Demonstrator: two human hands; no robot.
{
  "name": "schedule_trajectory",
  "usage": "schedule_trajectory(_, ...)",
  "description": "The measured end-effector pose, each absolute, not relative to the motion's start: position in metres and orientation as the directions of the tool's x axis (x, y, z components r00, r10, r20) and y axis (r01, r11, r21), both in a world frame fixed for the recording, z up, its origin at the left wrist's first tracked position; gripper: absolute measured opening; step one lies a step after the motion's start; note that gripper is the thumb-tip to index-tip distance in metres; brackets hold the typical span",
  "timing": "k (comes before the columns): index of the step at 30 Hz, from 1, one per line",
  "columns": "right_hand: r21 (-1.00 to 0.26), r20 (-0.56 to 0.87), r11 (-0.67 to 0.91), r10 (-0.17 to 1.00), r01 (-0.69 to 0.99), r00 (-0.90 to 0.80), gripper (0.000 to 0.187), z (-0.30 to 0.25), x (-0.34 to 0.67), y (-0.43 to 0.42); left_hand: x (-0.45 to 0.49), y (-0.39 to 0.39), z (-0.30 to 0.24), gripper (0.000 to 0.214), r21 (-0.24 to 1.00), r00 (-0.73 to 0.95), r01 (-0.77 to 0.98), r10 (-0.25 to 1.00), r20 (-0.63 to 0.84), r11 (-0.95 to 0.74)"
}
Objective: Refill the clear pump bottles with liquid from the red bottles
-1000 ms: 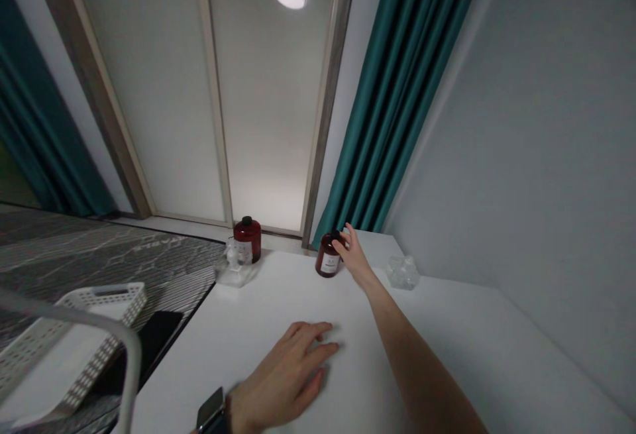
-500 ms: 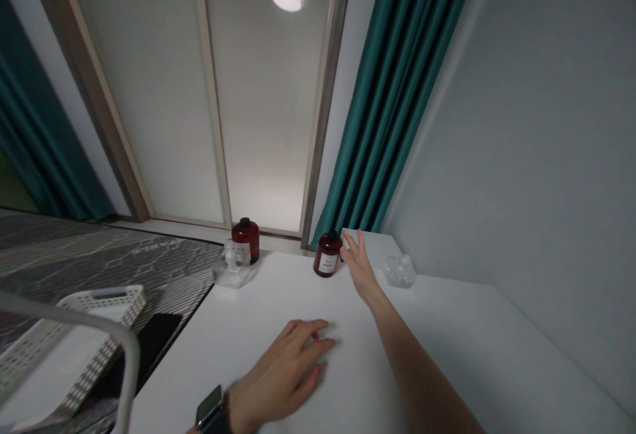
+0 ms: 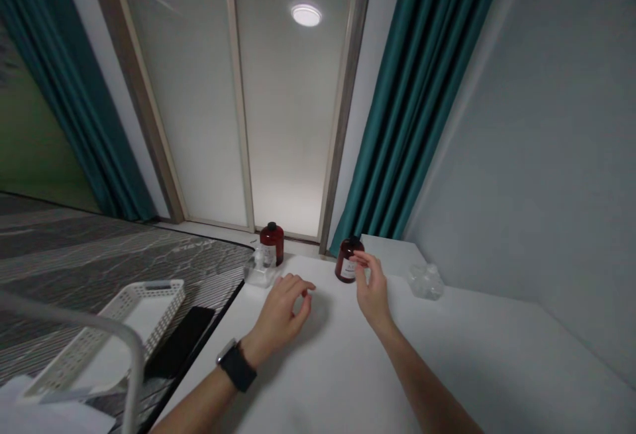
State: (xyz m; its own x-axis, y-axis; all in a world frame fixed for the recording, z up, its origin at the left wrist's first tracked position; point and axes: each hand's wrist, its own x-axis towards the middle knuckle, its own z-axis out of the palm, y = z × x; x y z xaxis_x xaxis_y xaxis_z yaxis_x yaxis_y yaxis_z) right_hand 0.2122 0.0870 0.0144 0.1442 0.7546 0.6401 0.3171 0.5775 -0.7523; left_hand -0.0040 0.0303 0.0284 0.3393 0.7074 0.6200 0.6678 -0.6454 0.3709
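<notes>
My left hand (image 3: 283,308), with a black watch (image 3: 237,364) on the wrist, hovers over the white table (image 3: 338,368). Its fingers curl loosely with the thumb apart, and nothing is in it. Just right of a dark red-brown bottle with a white label (image 3: 344,268), my right hand (image 3: 373,291) has bent, parted fingers. Its fingertips overlap the bottle's right side in view; whether they touch it I cannot tell. A second red-brown bottle (image 3: 273,238) stands at the table's far left, behind a clear plastic or glass piece (image 3: 259,273).
Right of my right hand lie clear, crumpled-looking pieces (image 3: 426,281), close to a white box-like block (image 3: 392,253). Left of the table are a white perforated basket (image 3: 166,315), a black flat object (image 3: 185,338) and a grey bent tube (image 3: 134,361). Teal curtains (image 3: 392,142) hang behind.
My left hand has moved forward, toward the clear piece at the far left. The right hand's raised fingers have bent down and in toward the bottle. The view has shifted left.
</notes>
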Motion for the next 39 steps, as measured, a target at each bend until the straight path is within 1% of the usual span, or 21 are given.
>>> schedule_trajectory(2,-0.729,0.650,0.593,0.757,0.342,0.071,0.021,0.012,0.196,0.083,-0.017,0.039,0.017,0.016,0.335,0.223,0.736,0.677,0.702,-0.589)
schedule_trajectory(4,-0.700,0.654,0.619,0.756,0.356,-0.029,0.019,0.007,0.180,0.080,-0.031,0.046,0.004,0.013,0.326,0.086,0.785,0.614,0.785,-0.527)
schedule_trajectory(5,-0.688,0.651,0.631,0.755,0.359,-0.078,0.019,0.004,0.172,0.079,-0.038,0.049,-0.002,0.015,0.331,0.018,0.805,0.578,0.816,-0.492)
schedule_trajectory(6,-0.679,0.646,0.639,0.754,0.361,-0.120,0.019,0.000,0.165,0.078,-0.044,0.052,-0.007,0.021,0.348,-0.084,0.821,0.507,0.858,-0.453)
schedule_trajectory(7,-0.674,0.637,0.644,0.755,0.363,-0.156,0.021,-0.003,0.158,0.079,-0.050,0.054,-0.012,0.028,0.381,-0.168,0.829,0.467,0.868,-0.410)
schedule_trajectory(8,-0.672,0.627,0.646,0.757,0.363,-0.186,0.022,-0.007,0.151,0.080,-0.055,0.057,-0.015,0.033,0.412,-0.232,0.833,0.441,0.867,-0.370)
schedule_trajectory(10,-0.675,0.604,0.644,0.763,0.361,-0.231,0.024,-0.013,0.138,0.086,-0.064,0.062,-0.018,0.040,0.459,-0.304,0.834,0.439,0.845,-0.306)
schedule_trajectory(13,-0.694,0.577,0.631,0.775,0.346,-0.258,0.028,-0.020,0.118,0.104,-0.072,0.070,-0.020,0.047,0.493,-0.333,0.835,0.488,0.807,-0.246)
schedule_trajectory(17,-0.737,0.556,0.594,0.804,0.323,-0.211,0.033,-0.024,0.089,0.138,-0.076,0.081,-0.028,0.058,0.539,-0.332,0.820,0.606,0.723,-0.194)
schedule_trajectory(21,-0.765,0.557,0.570,0.819,0.301,-0.137,0.041,-0.020,0.065,0.168,-0.077,0.088,-0.036,0.070,0.594,-0.353,0.781,0.649,0.674,-0.192)
schedule_trajectory(24,-0.777,0.563,0.567,0.820,0.276,-0.099,0.050,-0.014,0.052,0.186,-0.077,0.089,-0.039,0.075,0.631,-0.347,0.749,0.691,0.635,-0.203)
schedule_trajectory(27,-0.788,0.563,0.567,0.821,0.240,-0.091,0.056,-0.011,0.040,0.201,-0.077,0.091,-0.043,0.076,0.636,-0.331,0.748,0.721,0.608,-0.192)
schedule_trajectory(33,-0.822,0.530,0.543,0.840,0.174,-0.117,0.051,-0.014,0.022,0.211,-0.078,0.096,-0.052,0.064,0.687,-0.337,0.702,0.762,0.553,-0.188)
schedule_trajectory(39,-0.849,0.499,0.513,0.857,0.126,-0.127,0.051,-0.013,0.022,0.212,-0.077,0.095,-0.050,0.064,0.738,-0.384,0.647,0.755,0.532,-0.191)
